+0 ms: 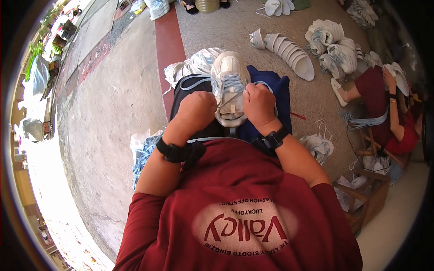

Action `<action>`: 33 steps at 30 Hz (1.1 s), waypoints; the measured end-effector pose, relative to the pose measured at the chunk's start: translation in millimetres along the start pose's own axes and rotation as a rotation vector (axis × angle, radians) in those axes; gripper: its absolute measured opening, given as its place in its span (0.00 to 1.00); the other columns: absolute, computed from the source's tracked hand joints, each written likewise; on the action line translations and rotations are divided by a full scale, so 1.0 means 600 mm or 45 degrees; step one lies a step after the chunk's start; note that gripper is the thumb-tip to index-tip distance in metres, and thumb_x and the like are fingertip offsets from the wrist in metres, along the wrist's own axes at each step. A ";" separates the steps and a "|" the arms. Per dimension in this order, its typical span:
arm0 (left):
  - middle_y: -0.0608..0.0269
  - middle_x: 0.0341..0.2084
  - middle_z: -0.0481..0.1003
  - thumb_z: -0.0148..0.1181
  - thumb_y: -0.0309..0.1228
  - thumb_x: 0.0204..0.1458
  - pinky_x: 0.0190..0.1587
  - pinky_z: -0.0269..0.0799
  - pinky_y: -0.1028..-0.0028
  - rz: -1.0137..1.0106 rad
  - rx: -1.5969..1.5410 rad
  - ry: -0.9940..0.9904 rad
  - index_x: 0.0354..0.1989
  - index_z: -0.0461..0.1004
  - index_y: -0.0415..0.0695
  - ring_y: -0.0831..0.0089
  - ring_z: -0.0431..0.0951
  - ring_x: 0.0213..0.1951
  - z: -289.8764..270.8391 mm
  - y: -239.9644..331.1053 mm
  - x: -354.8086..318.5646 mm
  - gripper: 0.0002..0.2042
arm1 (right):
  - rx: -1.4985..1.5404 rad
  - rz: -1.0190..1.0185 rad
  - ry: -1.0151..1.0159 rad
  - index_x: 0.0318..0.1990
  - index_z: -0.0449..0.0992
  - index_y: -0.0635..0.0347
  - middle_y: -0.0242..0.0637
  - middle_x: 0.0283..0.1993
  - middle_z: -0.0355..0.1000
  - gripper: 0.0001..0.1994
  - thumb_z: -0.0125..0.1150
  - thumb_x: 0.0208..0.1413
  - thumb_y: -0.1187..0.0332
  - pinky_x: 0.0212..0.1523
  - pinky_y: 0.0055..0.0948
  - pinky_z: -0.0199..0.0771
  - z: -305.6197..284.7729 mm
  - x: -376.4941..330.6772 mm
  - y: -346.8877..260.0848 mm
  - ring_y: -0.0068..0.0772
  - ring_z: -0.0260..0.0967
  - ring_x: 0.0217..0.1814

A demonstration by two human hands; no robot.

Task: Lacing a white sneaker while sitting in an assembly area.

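A cream-white sneaker (229, 65) rests on my lap with its toe pointing away from me. Pale blue shoelaces (232, 83) run across its front, and a loose loop of lace lies to the left. My left hand (196, 109) is closed at the shoe's left side, pinching a lace. On the opposite side, my right hand (261, 104) is closed too, with a lace looping out behind it. Both sets of fingertips are partly hidden by the backs of the hands. Dark cloth and blue cloth (282, 97) lie beneath the sneaker.
More white shoes (192, 65) are heaped just beyond my lap. A bundle of blue laces (145, 151) is at my left. To the right, a row of nested white shoe parts (289, 52) and shoe piles (343, 54) lie near a seated co-worker (400, 128) and a wooden stool (373, 194).
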State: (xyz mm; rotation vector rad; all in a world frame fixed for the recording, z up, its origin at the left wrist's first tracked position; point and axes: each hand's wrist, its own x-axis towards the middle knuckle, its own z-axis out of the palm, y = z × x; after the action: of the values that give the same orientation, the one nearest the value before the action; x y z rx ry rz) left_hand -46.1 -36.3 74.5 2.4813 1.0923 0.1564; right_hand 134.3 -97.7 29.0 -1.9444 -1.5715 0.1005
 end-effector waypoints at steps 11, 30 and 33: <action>0.68 0.20 0.74 0.57 0.28 0.51 0.23 0.65 0.86 -0.417 -1.721 0.053 0.25 0.72 0.42 0.84 0.72 0.22 0.037 -0.084 0.028 0.05 | 0.193 -0.416 -0.232 0.24 0.71 0.60 0.43 0.24 0.68 0.01 0.55 0.43 0.74 0.35 0.42 0.64 0.028 0.027 -0.047 0.48 0.66 0.31; 0.53 0.22 0.76 0.58 0.29 0.44 0.30 0.71 0.68 -0.147 -0.527 0.539 0.25 0.75 0.37 0.59 0.76 0.24 0.076 -0.033 0.050 0.07 | 0.273 -0.338 -0.207 0.36 0.76 0.65 0.47 0.33 0.70 0.11 0.53 0.43 0.80 0.37 0.36 0.69 0.034 0.028 -0.027 0.47 0.70 0.36; 0.51 0.24 0.76 0.55 0.30 0.46 0.34 0.72 0.65 0.192 -0.008 0.422 0.28 0.75 0.38 0.57 0.76 0.28 0.070 -0.015 0.035 0.08 | 0.278 -0.343 -0.187 0.34 0.76 0.64 0.47 0.31 0.69 0.09 0.53 0.44 0.78 0.36 0.38 0.69 0.041 0.031 -0.024 0.48 0.69 0.35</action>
State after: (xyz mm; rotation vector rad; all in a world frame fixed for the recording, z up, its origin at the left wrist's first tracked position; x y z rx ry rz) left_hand -26.6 -29.4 31.1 2.5915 1.0233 0.6341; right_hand 116.9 -69.5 22.5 -1.5745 -1.8211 0.2949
